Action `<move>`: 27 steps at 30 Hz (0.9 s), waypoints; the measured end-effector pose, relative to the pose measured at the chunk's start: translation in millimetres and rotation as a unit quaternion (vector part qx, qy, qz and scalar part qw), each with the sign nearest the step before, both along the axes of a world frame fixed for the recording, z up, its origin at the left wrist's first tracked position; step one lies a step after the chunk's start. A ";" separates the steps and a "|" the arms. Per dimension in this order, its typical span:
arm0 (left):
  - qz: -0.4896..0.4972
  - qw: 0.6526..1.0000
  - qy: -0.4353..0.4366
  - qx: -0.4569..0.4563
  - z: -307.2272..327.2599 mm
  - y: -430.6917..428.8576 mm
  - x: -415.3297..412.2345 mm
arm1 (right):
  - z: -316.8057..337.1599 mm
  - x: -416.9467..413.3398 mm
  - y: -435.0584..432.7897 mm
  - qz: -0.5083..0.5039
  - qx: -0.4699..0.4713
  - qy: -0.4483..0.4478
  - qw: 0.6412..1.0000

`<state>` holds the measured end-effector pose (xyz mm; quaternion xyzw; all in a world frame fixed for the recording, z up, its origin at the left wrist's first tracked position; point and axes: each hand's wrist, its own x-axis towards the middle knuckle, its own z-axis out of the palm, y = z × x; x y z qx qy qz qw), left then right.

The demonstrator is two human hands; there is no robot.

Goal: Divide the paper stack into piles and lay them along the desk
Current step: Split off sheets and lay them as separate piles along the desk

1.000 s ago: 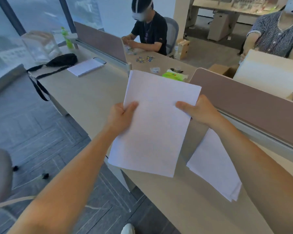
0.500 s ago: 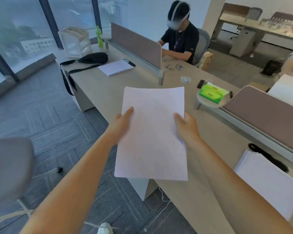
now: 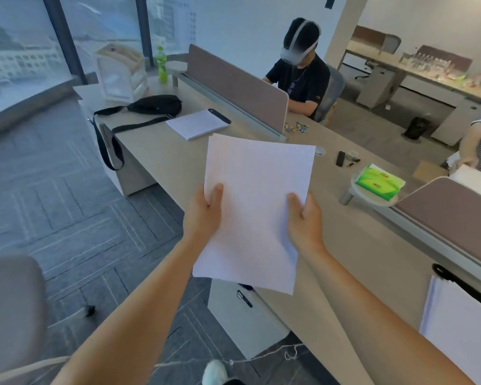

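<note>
A moment ago the pile I put down lay right under my right arm. Now that near pile (image 3: 461,337) is way off at my right side, so I have moved along the worktop (image 3: 345,245). I think one pile is done and the next one needs a new spot.

My left hand (image 3: 206,218) and right hand (image 3: 306,220) each pinch a side of the paper stack (image 3: 256,207), thumbs on top. I can't see the fingers below.

The stack is up in the air, partly over the worktop's front edge and partly over the floor (image 3: 67,204). Bare worktop lies ahead, before the far pile (image 3: 196,124). The divider (image 3: 450,207) and green box (image 3: 379,182) sit to the right, well apart from my hands.
</note>
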<state>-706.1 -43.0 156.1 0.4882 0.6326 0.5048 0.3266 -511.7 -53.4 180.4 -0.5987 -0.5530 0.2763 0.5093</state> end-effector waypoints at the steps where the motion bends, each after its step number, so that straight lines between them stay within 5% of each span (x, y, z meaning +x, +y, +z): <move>1: 0.018 1.000 0.003 0.015 -1.1 10.0 -3.5 | -1.7 -6.9 7.4 0.001 0.017 -0.003 1.000; 9: 0.026 0.993 0.109 0.023 -20.7 142.3 -28.5 | -33.3 -46.0 117.2 -0.020 0.123 -0.035 0.992; 17: 0.047 0.981 0.116 0.151 -33.6 300.1 -45.4 | -54.4 -58.4 269.7 -0.105 0.200 -0.034 0.974; 27: 0.010 0.984 0.110 0.139 -198.9 417.2 -52.9 | -203.9 -64.2 370.8 -0.131 0.169 -0.095 0.972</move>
